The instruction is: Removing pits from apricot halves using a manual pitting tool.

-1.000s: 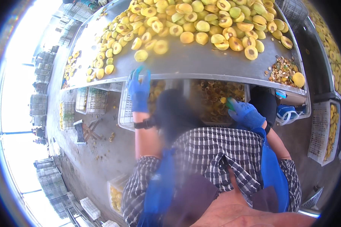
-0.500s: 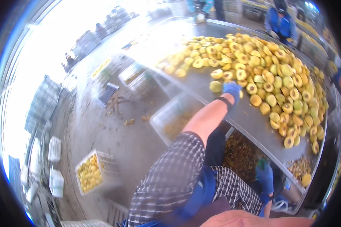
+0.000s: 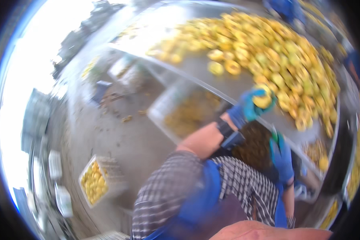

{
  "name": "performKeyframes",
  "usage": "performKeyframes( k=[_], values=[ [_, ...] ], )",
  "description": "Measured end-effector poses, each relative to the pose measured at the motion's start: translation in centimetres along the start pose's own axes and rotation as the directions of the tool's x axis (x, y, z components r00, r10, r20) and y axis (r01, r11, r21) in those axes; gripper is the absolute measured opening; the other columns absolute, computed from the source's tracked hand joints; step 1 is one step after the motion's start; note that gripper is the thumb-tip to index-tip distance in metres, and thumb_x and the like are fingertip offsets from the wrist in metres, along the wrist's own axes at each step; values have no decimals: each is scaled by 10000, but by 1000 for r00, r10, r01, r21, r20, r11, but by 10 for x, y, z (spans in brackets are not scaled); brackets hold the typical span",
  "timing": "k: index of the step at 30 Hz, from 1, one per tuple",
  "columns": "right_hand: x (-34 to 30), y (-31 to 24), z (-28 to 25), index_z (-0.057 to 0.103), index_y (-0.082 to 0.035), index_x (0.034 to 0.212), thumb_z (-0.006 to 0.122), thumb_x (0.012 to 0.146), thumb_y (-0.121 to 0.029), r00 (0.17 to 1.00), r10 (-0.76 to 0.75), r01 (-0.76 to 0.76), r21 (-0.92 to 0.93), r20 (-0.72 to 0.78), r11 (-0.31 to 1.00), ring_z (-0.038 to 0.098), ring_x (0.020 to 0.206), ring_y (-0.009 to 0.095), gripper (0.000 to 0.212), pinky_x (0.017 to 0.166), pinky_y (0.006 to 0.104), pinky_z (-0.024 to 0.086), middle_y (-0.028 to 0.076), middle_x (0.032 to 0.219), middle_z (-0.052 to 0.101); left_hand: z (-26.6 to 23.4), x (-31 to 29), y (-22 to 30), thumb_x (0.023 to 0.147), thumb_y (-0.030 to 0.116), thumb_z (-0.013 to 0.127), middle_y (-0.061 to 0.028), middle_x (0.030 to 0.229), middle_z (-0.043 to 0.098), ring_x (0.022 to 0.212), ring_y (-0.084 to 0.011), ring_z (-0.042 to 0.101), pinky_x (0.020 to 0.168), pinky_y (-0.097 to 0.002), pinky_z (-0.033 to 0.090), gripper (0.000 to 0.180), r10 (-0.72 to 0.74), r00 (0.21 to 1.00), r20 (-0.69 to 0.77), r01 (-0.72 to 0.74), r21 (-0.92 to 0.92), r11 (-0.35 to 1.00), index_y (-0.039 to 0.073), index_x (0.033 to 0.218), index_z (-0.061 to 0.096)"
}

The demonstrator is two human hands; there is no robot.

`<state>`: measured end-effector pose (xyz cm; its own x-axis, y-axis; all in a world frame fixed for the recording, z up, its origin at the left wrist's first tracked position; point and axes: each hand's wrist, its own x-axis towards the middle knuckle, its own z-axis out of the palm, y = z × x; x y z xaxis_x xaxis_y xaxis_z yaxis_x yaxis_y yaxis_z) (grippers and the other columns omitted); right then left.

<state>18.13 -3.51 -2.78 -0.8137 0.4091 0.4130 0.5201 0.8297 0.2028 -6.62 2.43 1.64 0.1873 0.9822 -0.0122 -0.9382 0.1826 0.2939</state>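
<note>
My left hand (image 3: 248, 107), in a blue-and-teal glove, is closed around a yellow peach half (image 3: 262, 100) above the near edge of the metal table (image 3: 196, 78). Lower and to the right, my right hand (image 3: 282, 158), gloved in blue, is closed around a small green thing (image 3: 274, 135), perhaps a tool handle; blur hides its kind. On the table beyond both hands lies a big heap of peach halves (image 3: 284, 64), several showing dark hollows. A few halves (image 3: 224, 68) lie apart at the heap's near left.
Below the table edge is a container of brown scraps (image 3: 252, 146). To its left stands a pale crate of yellow-brown pieces (image 3: 188, 116). A white crate of yellow fruit (image 3: 94, 184) sits on the floor. Pits and bits (image 3: 314, 152) lie at the table's right corner. A person in blue (image 3: 284, 10) stands across the table.
My left hand has come back from the heap toward me, now with a peach half in it. My right hand has risen toward the table edge. The whole view has shifted.
</note>
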Motion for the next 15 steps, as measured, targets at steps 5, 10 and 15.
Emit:
performKeyframes(
  k=[5, 10, 15],
  values=[
    [74, -9, -33, 527, -9, 1094, 597, 934, -165, 840, 543, -427, 585, -25, 689, 625, 771, 402, 235, 660, 445, 500, 207, 872, 639, 10, -16, -26, 926, 115, 604, -83, 1090, 582, 959, -174, 595, 821, -302, 527, 350, 300, 900, 316, -433, 560, 707, 37, 1245, 483],
    [59, -19, -18, 500, -12, 1106, 597, 936, -222, 817, 577, -533, 379, -2, 757, 621, 728, 424, 288, 621, 482, 490, 215, 849, 638, 27, -24, -45, 989, 331, 501, -106, 1067, 609, 932, -239, 631, 849, -362, 527, 356, 312, 912, 267, -383, 828, 409, 68, 1229, 488],
    [54, -30, -10, 483, 17, 1165, 600, 904, -194, 830, 557, -548, 130, -37, 826, 627, 714, 407, 356, 595, 480, 492, 218, 873, 635, 23, -36, -50, 998, 232, 493, -133, 1123, 591, 994, -246, 606, 863, -363, 517, 335, 260, 938, 230, -346, 582, 736, 34, 1265, 454]
  ],
)
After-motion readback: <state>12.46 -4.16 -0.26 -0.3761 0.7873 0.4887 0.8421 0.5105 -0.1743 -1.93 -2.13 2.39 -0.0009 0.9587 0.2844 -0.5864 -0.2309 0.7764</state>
